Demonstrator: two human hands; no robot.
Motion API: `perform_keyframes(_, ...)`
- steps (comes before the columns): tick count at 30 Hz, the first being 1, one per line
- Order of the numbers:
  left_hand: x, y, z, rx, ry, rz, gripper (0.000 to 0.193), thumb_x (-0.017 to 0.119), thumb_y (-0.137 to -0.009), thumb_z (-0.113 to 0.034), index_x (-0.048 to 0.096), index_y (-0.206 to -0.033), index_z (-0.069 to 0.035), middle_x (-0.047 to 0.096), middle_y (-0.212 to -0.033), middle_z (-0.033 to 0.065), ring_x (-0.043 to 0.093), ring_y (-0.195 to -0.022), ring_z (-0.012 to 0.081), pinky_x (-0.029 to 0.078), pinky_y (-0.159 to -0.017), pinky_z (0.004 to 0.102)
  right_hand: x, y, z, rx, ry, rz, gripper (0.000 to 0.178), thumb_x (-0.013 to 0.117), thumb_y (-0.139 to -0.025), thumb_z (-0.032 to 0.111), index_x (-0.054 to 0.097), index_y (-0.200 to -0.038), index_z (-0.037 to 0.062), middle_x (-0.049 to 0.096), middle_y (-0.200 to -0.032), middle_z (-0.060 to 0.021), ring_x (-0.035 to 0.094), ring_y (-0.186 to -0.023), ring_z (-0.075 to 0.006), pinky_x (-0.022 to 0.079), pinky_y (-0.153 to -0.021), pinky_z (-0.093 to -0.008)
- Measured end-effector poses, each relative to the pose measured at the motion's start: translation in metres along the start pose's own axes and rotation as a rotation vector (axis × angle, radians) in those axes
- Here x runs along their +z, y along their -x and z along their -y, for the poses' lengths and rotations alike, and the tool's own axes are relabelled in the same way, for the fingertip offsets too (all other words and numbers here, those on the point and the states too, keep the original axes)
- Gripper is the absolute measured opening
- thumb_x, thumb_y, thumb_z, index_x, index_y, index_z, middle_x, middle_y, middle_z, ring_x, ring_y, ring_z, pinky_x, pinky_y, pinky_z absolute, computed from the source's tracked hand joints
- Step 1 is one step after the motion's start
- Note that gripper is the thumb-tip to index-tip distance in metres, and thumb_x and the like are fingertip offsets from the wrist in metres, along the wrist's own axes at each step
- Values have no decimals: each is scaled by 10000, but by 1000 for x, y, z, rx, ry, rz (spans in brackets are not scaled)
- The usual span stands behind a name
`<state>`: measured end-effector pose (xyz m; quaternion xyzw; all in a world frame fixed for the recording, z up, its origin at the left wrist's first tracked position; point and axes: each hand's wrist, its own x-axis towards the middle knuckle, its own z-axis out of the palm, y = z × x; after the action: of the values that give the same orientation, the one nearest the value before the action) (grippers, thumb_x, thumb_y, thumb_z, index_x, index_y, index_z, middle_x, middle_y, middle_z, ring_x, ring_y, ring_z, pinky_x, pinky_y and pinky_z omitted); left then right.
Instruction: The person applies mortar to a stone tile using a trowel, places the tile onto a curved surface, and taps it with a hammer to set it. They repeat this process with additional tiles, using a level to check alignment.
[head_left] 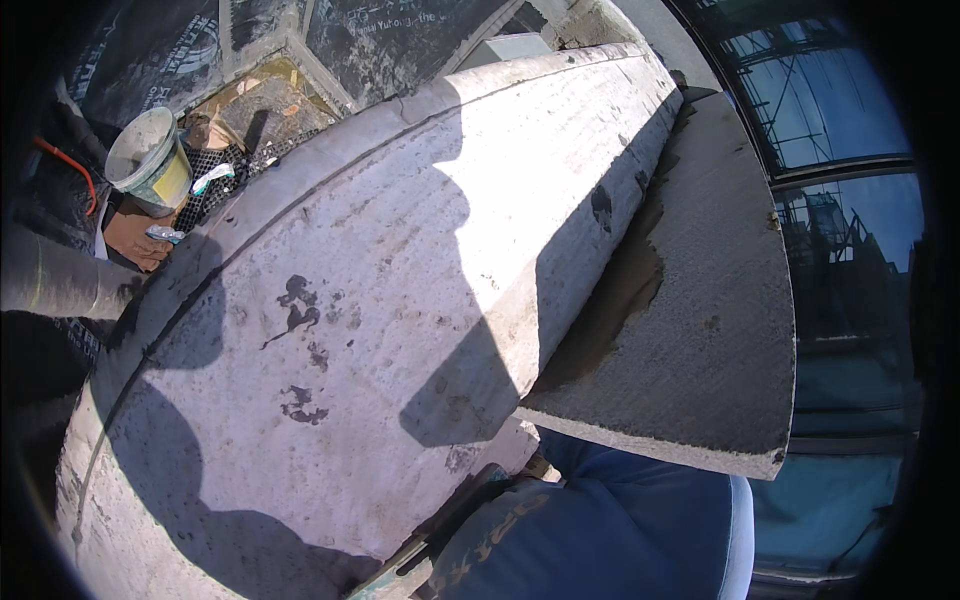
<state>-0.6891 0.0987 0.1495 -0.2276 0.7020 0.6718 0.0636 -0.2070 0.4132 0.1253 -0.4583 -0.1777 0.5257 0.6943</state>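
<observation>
Neither my left hand nor my right hand shows. A wide, pale curved slab [370,270] fills the middle, marked with dark damp patches and crossed by shadows. Against its right edge stands a grey stone-like panel [720,300], with wet brown mortar [610,310] smeared along the side by the slab. My leg in dark blue trousers [600,520] is below the panel. Beside the leg lies a long, narrow tool [410,555] with a pale greenish edge, partly cut off by the lower rim; its kind is unclear.
A mortar-stained bucket [146,160] stands at the upper left beside black mesh [205,185] and a brown piece of sheet [140,232]. An orange hose or cable [75,165] curves nearby. Dark printed sheeting [385,40] lies behind the slab. Glass panes [840,240] in dark frames rise at the right.
</observation>
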Motion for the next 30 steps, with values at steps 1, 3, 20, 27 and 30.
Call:
perform_keyframes(1, -5, -1, -2, 6, 3, -6, 368, 452, -949, -355, 628, -1106, -72, 653, -1042, 87, 637, -908, 255, 526, -822, 495, 0, -1, 0, -2, 1, 9, 466, 477, -979, 335, 554, -1279, -12, 621, -1211, -122, 601, -1079, -257, 471, -947, -396)
perform_keyframes(3, -16, -5, -8, 9, 9, -8, 371, 453, -948, -356, 629, -1108, -72, 655, -1045, 88, 639, -910, 258, 526, -822, 497, 0, -5, 1, -8, -1, 13, 466, 476, -978, 335, 554, -1280, -13, 621, -1210, -122, 601, -1078, -257, 470, -946, -396)
perform_keyframes(20, -64, -101, -10, 54, 435, -34, 222, 497, -943, -281, 607, -853, -112, 632, -813, -5, 583, -680, 147, 477, -644, 298, 83, -24, 32, 98, 38, -216, 666, 572, -902, 375, 435, -1350, -99, 542, -1300, -232, 585, -1106, -337, 489, -895, -467)
perform_keyframes(27, -129, -96, 0, 33, 615, 378, 370, 439, -995, -302, 632, -1164, -36, 696, -1083, 100, 670, -926, 248, 543, -870, 392, 9, 13, 90, 132, -9, 201, 569, 666, -937, 379, 496, -1229, -79, 623, -1073, -155, 650, -950, -270, 553, -814, -417)
perform_keyframes(30, -185, 11, 18, 35, 640, 466, 438, 384, -1020, -356, 609, -1229, -44, 685, -1143, 122, 665, -974, 269, 555, -881, 421, -67, 48, 121, 285, 131, 185, 432, 654, -953, 401, 541, -1080, 4, 636, -969, -109, 654, -837, -226, 557, -713, -379)
